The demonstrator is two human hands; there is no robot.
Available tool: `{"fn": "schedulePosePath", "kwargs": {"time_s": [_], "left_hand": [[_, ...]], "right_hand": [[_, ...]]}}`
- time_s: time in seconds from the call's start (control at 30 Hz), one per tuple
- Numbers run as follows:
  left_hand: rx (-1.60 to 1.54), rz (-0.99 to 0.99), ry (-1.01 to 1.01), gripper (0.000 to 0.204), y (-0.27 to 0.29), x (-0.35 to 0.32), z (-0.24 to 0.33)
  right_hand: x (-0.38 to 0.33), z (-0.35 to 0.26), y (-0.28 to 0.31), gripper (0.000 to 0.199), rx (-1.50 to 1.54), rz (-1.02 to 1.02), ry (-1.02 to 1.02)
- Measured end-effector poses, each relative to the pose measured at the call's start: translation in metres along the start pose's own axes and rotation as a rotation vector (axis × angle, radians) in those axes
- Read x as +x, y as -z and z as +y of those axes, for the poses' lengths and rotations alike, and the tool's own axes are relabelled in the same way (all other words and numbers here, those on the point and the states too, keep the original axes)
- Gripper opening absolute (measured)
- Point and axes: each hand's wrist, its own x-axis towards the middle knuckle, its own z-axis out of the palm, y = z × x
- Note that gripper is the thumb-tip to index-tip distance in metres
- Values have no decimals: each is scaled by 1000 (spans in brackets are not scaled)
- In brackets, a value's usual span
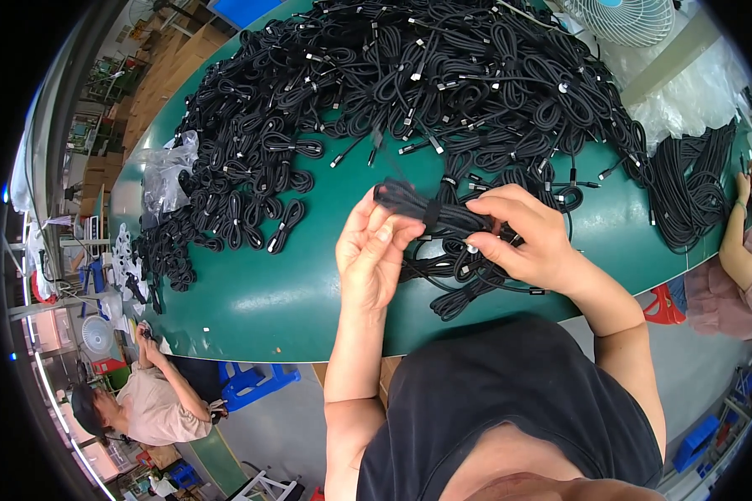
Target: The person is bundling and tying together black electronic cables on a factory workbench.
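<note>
Between my hands, above the green table (pixel 259 284), is a coiled black cable (pixel 414 200) with a dark strap round its middle. My left hand (pixel 368 250) pinches the left part of the coil with thumb and fingers. On the other end, the thumb and fingers of my right hand (pixel 530 234) close round the coil, and a small shiny piece shows by the thumb. The coil's far-left end is smeared by motion. Below the hands, more coiled cables (pixel 464 292) lie on the table, partly hidden by my right hand.
A large heap of coiled black cables (pixel 309 92) covers the table's far side. Loose cables (pixel 685 196) hang together at the right edge. Clear plastic bags (pixel 167 179) lie at the left. One person (pixel 154 397) sits at the left, another (pixel 739 275) at the right. A fan (pixel 622 17) stands behind.
</note>
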Motion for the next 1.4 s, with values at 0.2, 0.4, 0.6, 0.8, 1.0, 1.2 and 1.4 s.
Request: {"fn": "schedulePosePath", "kwargs": {"time_s": [0.2, 0.4, 0.6, 0.8, 1.0, 1.2, 1.4], "left_hand": [[-94, 35, 220, 49, -21, -3, -15], [-264, -7, 351, 51, -14, -4, -7], [-510, -149, 306, 47, -4, -5, -6], [252, 0, 225, 45, 0, -6, -14], [126, 89, -14, 22, -8, -1, -20], [201, -29, 158, 17, -11, -9, -33], [97, 9, 63, 22, -8, -4, -24]], "right_hand": [[-5, -6, -18, 38, -170, -97, 427], [15, -11, 3, 31, -664, -92, 404], [9, 4, -1, 28, -605, -141, 389], [7, 3, -5, 19, -275, -19, 197], [2, 3, -2, 17, -463, -106, 172], [5, -3, -12, 14, -446, -49, 212], [3, -3, -11, 15, -403, -52, 127]]}}
